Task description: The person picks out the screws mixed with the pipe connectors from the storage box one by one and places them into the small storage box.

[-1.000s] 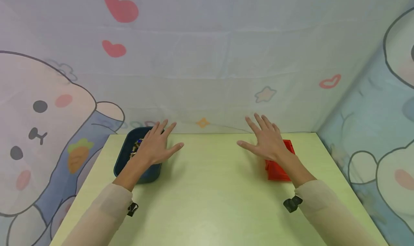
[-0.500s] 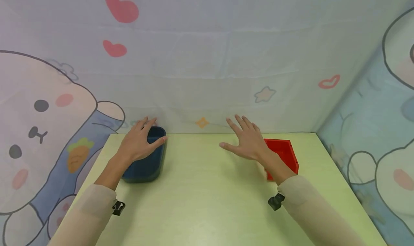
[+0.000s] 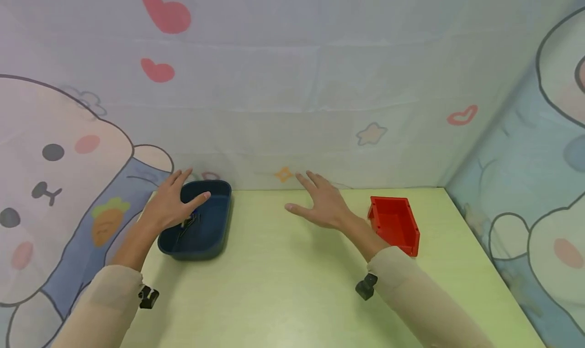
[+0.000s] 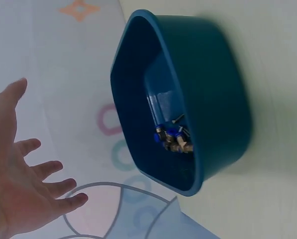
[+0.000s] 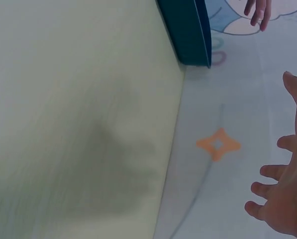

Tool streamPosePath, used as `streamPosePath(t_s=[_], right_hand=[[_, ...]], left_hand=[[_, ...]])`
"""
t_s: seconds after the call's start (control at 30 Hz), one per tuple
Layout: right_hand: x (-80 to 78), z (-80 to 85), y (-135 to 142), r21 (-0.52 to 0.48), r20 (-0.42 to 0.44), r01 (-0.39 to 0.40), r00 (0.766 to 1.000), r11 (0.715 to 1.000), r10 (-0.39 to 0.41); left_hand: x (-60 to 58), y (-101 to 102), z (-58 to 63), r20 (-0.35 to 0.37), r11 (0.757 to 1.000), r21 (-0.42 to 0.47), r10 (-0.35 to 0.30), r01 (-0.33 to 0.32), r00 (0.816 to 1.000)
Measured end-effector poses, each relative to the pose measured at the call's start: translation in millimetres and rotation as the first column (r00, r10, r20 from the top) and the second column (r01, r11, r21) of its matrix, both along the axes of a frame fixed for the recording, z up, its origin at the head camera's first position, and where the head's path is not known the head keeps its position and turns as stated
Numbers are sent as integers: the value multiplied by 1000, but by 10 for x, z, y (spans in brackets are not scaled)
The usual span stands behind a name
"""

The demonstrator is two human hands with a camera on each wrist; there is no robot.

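My left hand [image 3: 169, 203] hovers over the left side of a dark blue plastic bin [image 3: 215, 226], fingers spread and nothing held. In the left wrist view, small brass-coloured fittings with blue ends [image 4: 173, 139] lie heaped inside the bin, with a few thin metal pieces beside them. My right hand [image 3: 322, 203] is held above the table's back middle, between the bin and a red plastic tray [image 3: 395, 223]. Its fingers are extended and hold nothing. The right forearm passes just left of the red tray.
Both containers stand on a pale yellow-green table [image 3: 292, 287], near its back edge. A printed cloth [image 3: 256, 84] hangs right behind the table and along the right side. Small black devices are strapped at both wrists.
Both hands have moved left. The left hand has passed across the bin to its left side, and the right hand has come away from over the red tray, which now shows fully.
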State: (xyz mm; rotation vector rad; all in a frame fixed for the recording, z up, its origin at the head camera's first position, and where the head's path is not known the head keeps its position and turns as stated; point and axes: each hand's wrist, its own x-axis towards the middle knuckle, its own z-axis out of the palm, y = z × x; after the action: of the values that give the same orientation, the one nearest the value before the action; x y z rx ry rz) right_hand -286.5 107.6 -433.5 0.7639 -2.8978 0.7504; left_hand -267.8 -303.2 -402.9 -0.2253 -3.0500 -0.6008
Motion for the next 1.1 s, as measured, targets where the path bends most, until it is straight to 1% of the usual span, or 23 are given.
streamPosePath(t_s=[0.2,0.3,0.4,0.47,0.57,0.67,0.8,0.87,0.93,1.0,1.03,1.1], right_hand=[[18,-43,-133,-66,52,-5,999,998,8],[23,-56,-212,-103,85,0,996,995,9],[19,-65,-310,-149,116,-4,993,989,22],[9,-80,-380,-173,127,-9,991,985,31],[2,-103,-481,-203,139,-16,989,979,45],[10,-128,-578,-223,155,-30,986,974,66],[30,-164,-712,-246,174,-46,981,968,91],[38,-192,-779,-259,189,-42,978,965,93],[47,-219,-845,-272,208,-33,974,962,93],[54,-257,-910,-295,233,-17,968,955,89],[58,-280,-938,-304,247,-8,965,952,87],[72,-324,-994,-331,277,15,958,944,82]], left_hand=[[16,-95,-88,-16,999,40,12,-11,1000],[28,-139,-115,-36,995,103,12,-8,999],[40,-185,-146,-83,987,163,12,2,996],[45,-223,-169,-108,983,186,16,4,994],[46,-280,-199,-107,975,223,26,-2,994],[51,-337,-214,-72,964,264,52,-31,996],[85,-396,-219,-36,957,280,93,-79,995],[112,-418,-215,-3,955,278,109,-104,994],[144,-429,-223,35,947,297,121,-126,992],[177,-436,-238,97,924,347,136,-161,986],[191,-439,-252,132,908,375,146,-186,980],[217,-444,-308,179,873,429,172,-234,969]])
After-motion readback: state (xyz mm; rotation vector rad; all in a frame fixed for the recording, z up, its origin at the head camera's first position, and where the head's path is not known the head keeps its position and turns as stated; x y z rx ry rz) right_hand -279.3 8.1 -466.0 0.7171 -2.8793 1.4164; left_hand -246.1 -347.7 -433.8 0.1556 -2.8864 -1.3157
